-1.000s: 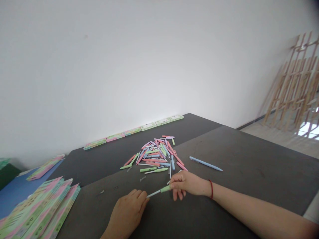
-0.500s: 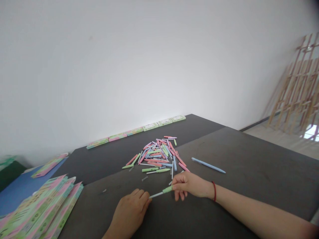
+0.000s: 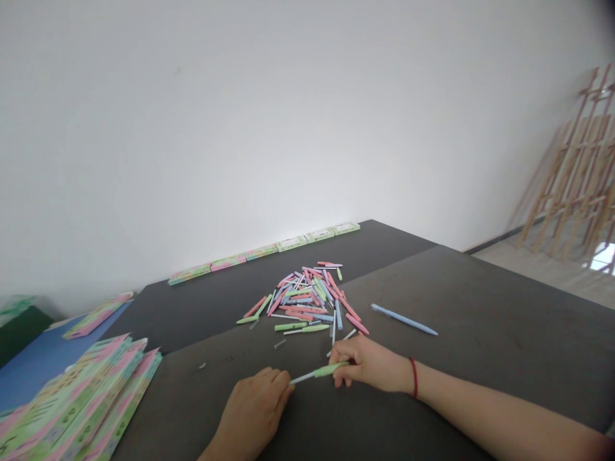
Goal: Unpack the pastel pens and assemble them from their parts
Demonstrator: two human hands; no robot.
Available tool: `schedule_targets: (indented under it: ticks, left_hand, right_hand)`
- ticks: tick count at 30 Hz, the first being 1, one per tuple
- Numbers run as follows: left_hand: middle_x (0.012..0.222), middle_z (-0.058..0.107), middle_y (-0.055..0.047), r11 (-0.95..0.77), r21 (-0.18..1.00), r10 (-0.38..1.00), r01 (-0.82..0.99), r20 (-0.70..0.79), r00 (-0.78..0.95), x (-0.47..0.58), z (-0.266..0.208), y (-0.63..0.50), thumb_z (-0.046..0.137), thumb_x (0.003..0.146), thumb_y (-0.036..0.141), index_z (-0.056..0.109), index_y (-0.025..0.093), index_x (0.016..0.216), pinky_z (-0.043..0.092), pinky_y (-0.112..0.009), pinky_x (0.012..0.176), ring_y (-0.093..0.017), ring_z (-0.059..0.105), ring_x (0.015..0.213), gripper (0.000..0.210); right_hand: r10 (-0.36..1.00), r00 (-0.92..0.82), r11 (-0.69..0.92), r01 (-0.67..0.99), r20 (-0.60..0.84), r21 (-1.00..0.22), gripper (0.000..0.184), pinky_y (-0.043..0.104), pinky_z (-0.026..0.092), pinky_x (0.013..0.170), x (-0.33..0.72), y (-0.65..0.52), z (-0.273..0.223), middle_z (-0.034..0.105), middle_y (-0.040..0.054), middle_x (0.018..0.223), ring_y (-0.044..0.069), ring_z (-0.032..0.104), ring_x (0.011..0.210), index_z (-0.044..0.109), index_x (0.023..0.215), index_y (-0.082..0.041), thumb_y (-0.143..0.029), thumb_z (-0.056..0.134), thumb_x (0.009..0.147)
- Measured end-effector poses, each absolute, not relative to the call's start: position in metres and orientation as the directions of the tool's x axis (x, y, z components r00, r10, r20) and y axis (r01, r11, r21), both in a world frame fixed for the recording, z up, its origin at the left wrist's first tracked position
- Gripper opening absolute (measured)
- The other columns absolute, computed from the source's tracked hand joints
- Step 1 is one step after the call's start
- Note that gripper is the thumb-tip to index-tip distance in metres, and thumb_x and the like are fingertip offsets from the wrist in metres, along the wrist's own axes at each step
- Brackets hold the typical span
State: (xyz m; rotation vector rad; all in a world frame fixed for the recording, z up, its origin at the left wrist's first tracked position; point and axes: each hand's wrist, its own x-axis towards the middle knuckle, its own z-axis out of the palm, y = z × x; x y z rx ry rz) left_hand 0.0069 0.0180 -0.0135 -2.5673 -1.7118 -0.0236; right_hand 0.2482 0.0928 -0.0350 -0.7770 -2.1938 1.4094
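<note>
A green barrel (image 3: 330,369) is gripped between the thumb and fingers of the right hand (image 3: 368,362), on the near side of the heap of pen parts (image 3: 305,299); from the barrel's left end a thin white rod (image 3: 302,378) is seen to run out in the same line, and its other end is held at the thumb side of the left hand (image 3: 257,403), whose fingers are curled closed; the fingertips of that hand are hidden, so the exact pinch cannot be told. A red cord (image 3: 414,376) is worn around the right wrist, to the near right of the heap.

The heap itself is made up of pink, blue, green and purple barrels mixed with white rods, spread on the dark table (image 3: 490,320); just in front of the heap a small clear piece (image 3: 280,344) is left lying apart; to the right of the heap a blue pen (image 3: 404,319) is laid on its own; behind the heap a row of flat boxes (image 3: 262,251) is set end to end along the wall (image 3: 307,128); to the near left of the heap, printed packs (image 3: 91,400) are stacked overlapping; well to the right of the heap, beyond the table, wooden frames (image 3: 576,173) are leaned.
</note>
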Motion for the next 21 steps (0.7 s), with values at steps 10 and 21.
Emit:
schedule_targets:
  ticks: [10,21]
  left_hand:
    - [0.077,0.066,0.0,-0.435,-0.066,0.899,0.898,0.019,0.437,0.02,-0.019,0.018,0.038,0.093,0.023,0.056,0.023,0.081,0.041,-0.027,0.061,-0.018,0.06,0.072,0.021]
    - [0.078,0.065,0.001,-0.398,-0.042,0.916,0.916,0.033,0.4,0.014,-0.015,0.018,0.037,0.094,0.025,0.055,0.023,0.08,0.041,-0.026,0.062,-0.016,0.06,0.072,0.023]
  right_hand:
    - [0.648,-0.762,0.393,0.322,0.011,-0.861,0.022,0.016,0.039,0.049,0.236,0.081,-0.038,0.061,-0.0027,0.056,0.007,0.05,0.046,0.061,0.074,-0.015,-0.031,0.051,0.086]
    - [0.683,-0.715,0.581,0.411,0.147,-0.703,0.013,0.02,0.032,0.055,0.242,0.085,-0.021,0.062,-0.0015,0.068,0.011,0.051,0.061,0.063,0.083,-0.017,-0.03,0.062,0.08]
